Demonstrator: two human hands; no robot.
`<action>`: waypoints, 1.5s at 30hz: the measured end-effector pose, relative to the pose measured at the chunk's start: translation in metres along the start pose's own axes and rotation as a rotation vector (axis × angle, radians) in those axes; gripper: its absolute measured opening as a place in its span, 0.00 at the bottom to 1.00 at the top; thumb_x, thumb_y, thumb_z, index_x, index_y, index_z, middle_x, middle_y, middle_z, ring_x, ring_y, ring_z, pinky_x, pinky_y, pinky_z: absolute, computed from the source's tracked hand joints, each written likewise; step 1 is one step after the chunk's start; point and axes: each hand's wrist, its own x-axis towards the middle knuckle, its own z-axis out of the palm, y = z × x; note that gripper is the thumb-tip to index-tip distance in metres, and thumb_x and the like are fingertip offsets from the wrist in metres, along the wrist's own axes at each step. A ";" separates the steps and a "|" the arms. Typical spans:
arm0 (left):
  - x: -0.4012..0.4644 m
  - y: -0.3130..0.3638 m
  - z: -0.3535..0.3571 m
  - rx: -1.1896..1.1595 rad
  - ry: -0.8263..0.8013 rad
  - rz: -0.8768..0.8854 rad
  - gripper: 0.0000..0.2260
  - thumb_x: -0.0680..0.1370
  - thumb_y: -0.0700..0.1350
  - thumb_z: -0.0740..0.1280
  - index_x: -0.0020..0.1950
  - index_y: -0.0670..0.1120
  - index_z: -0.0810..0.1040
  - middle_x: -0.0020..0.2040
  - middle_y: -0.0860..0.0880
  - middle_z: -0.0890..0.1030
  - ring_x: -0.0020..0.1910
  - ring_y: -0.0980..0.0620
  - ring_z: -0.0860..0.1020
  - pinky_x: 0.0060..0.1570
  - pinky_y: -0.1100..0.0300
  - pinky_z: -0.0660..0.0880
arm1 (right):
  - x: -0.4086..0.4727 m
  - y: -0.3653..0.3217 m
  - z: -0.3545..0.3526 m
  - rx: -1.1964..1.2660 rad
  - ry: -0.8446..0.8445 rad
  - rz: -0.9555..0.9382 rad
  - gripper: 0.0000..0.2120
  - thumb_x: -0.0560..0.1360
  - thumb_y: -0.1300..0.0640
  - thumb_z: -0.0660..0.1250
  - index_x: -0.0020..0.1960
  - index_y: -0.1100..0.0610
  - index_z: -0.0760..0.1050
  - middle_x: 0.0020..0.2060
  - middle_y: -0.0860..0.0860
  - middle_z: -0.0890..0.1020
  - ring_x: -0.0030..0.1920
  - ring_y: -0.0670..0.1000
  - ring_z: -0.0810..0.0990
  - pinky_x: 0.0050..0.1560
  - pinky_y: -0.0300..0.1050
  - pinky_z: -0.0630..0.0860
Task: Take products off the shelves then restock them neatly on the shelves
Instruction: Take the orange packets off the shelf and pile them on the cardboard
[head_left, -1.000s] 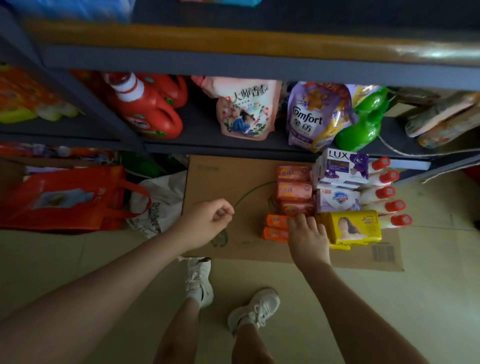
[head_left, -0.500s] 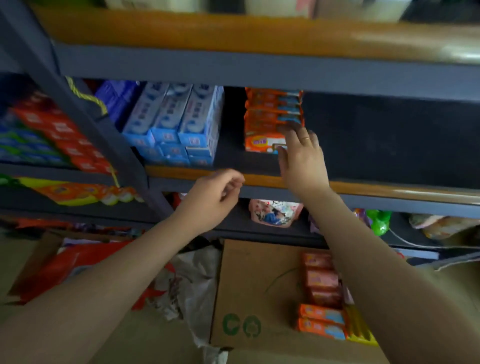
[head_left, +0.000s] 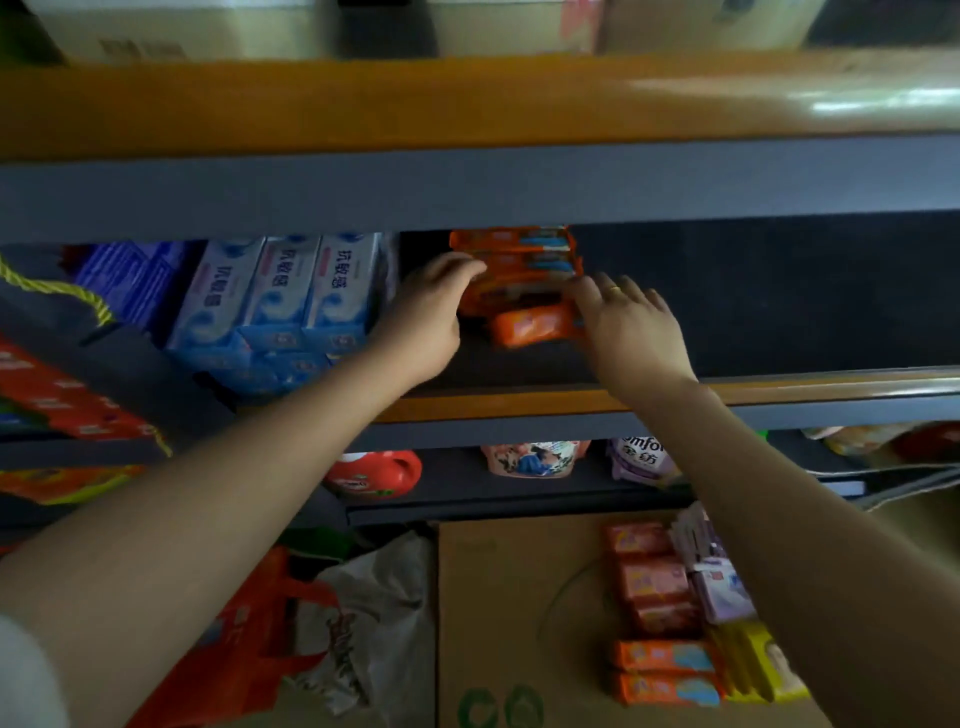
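Shelf (head_left: 519, 400): left hand (head_left: 421, 322) now touches orange stack (head_left: 519, 260).

Red bag (head_left: 244, 660) (floor), flattened cardboard (head_left: 519, 623)

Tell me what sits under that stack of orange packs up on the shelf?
One orange soap pack lies at the stack's foot on the dark shelf. Both hands cover the stack's sides, hiding its base.

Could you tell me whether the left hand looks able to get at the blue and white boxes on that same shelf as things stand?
Probably yes. The left hand rests against the orange soap stack, and the blue and white boxes stand right beside it on the same shelf, with nothing between them.
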 end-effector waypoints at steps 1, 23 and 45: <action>0.007 -0.001 0.005 0.075 -0.022 0.016 0.26 0.74 0.30 0.58 0.71 0.43 0.65 0.73 0.45 0.63 0.71 0.45 0.62 0.71 0.48 0.58 | -0.009 0.007 0.000 0.033 0.057 0.019 0.19 0.74 0.60 0.66 0.64 0.61 0.68 0.59 0.59 0.75 0.60 0.62 0.73 0.59 0.55 0.68; -0.065 0.076 -0.011 -0.156 0.015 -0.026 0.22 0.74 0.51 0.68 0.65 0.45 0.70 0.56 0.45 0.79 0.51 0.45 0.78 0.47 0.52 0.76 | -0.159 0.020 -0.030 0.772 0.289 0.351 0.16 0.69 0.53 0.72 0.51 0.55 0.69 0.43 0.47 0.77 0.44 0.44 0.75 0.44 0.39 0.72; -0.168 0.126 0.026 -0.779 -0.332 -0.192 0.19 0.68 0.43 0.71 0.52 0.59 0.68 0.52 0.55 0.77 0.52 0.57 0.76 0.56 0.56 0.72 | -0.256 0.021 -0.060 1.445 -0.081 0.658 0.24 0.67 0.79 0.66 0.49 0.52 0.69 0.42 0.48 0.78 0.36 0.36 0.78 0.37 0.33 0.76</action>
